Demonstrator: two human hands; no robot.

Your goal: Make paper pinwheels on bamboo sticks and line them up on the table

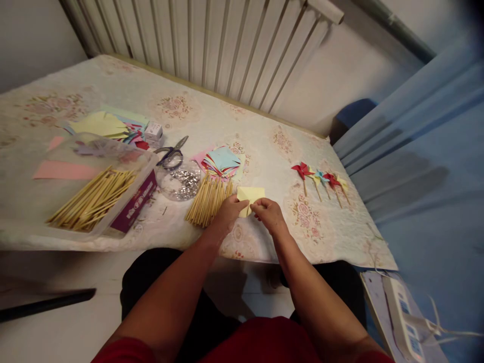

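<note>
A small yellow paper square (251,193) is between my two hands, just above the table's front part. My left hand (230,212) pinches its left side. At its lower right edge, the fingers of my right hand (269,214) are closed on the paper too. A slit or crease seems to run up from its lower edge. Close by on the left lies a bundle of thin wooden sticks (206,204). Behind the sticks sits a stack of coloured paper squares (224,159), light blue on top.
Scissors (172,154) lie behind a round dish of small metal pieces (183,182). A clear plastic box (151,169) holds more sticks; coloured paper sheets (100,124) and a small white box (153,131) are behind it. Several paper pinwheels (320,177) lie right. A power strip (403,320) stands lower right.
</note>
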